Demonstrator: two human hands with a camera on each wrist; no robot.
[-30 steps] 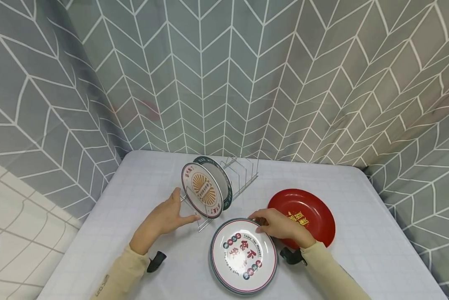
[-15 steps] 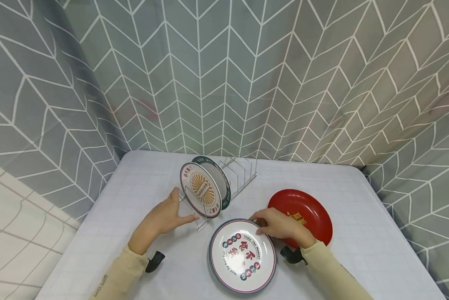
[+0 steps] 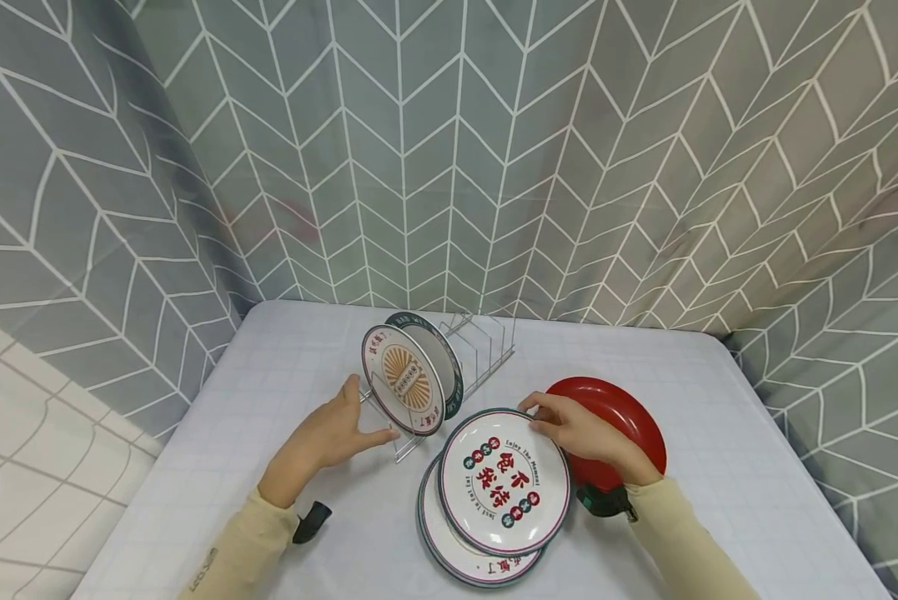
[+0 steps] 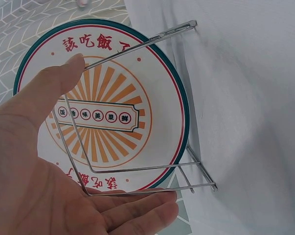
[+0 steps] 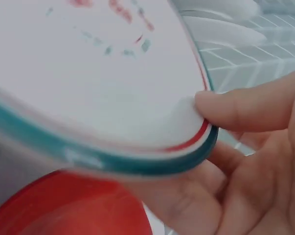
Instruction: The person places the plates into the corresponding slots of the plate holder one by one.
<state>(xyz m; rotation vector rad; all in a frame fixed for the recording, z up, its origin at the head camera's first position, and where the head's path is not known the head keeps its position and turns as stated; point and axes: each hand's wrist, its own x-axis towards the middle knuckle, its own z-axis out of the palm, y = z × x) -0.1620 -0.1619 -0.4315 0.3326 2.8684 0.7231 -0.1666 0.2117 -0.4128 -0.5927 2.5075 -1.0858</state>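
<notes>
My right hand [image 3: 587, 433] pinches the far right rim of a white plate [image 3: 504, 483] with a dark green edge and red lettering. In the right wrist view the thumb lies on top of this rim and fingers are beneath. The plate is tilted and overlaps another white plate [image 3: 486, 564] lying on the table. My left hand [image 3: 332, 429], thumb and fingers spread, rests against the near end of a wire dish rack [image 4: 137, 193]. In that rack a white plate with an orange sunburst [image 4: 103, 147] stands on edge, with a green-rimmed plate [image 3: 452, 385] behind it.
A red oval plate [image 3: 636, 425] lies on the table [image 3: 734, 467] at the right, partly hidden by my right hand. Bare wire slots of the rack [image 3: 489, 350] extend toward the back. Patterned curtains [image 3: 449, 167] stand behind and at both sides.
My right hand has lifted the top plate and shifted it up and to the right, uncovering part of the plate below. The left hand stays at the rack.
</notes>
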